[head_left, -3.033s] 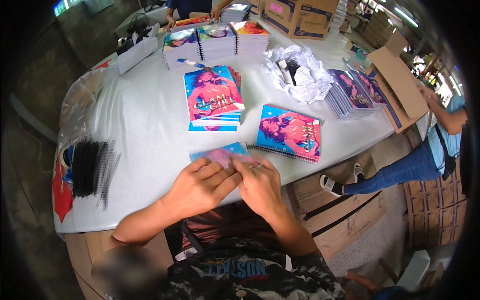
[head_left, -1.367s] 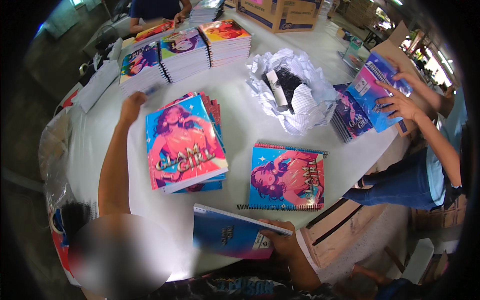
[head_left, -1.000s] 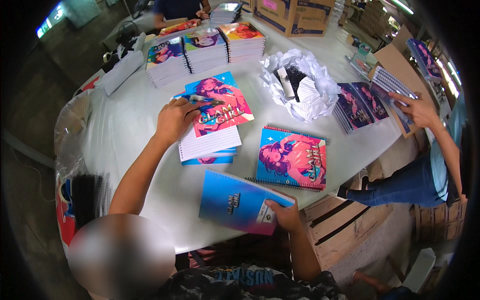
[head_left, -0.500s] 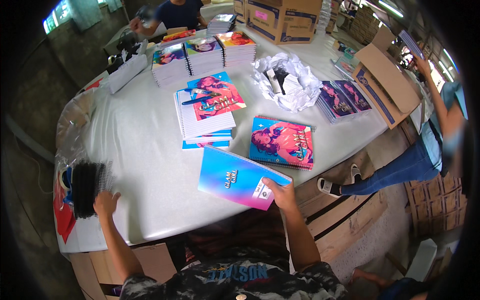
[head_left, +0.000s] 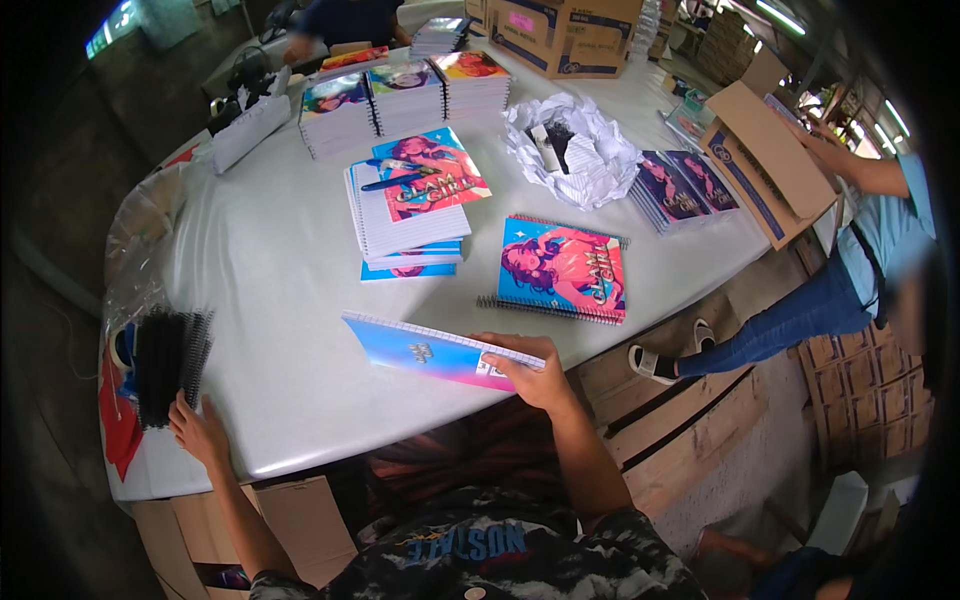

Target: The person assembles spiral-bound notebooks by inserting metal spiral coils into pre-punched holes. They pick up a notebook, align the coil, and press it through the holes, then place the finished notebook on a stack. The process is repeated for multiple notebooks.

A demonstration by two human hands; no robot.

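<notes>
My right hand [head_left: 535, 378] grips an unbound notebook [head_left: 415, 352] by its right end, thumb on the blue-to-pink cover beside a white label. The notebook is tilted above the near table edge, and punched holes run along its upper edge. At the left, my left hand [head_left: 200, 432] has its fingertips at the lower edge of a bundle of black spiral binding coils [head_left: 170, 365], thumb apart from the fingers. Right of centre lies a small stack of spiral notebooks [head_left: 562, 268] with pink-and-blue covers. Left of it are loose ruled pages [head_left: 400, 230], a printed cover [head_left: 430, 165] and a dark blue pen-like tool [head_left: 400, 182].
Stacked spiral notebooks [head_left: 410, 105] stand at the back, beside crumpled paper [head_left: 575, 150] holding black bits. Dark-covered notebooks [head_left: 685, 190] lie near an open carton [head_left: 765, 165] at the right. One person [head_left: 880, 230] stands by that carton; another [head_left: 345, 25] is across the table.
The notebook in my right hand has tipped so its cover appears narrower, and it has moved left. My left hand has shifted slightly down and left along the coils.
</notes>
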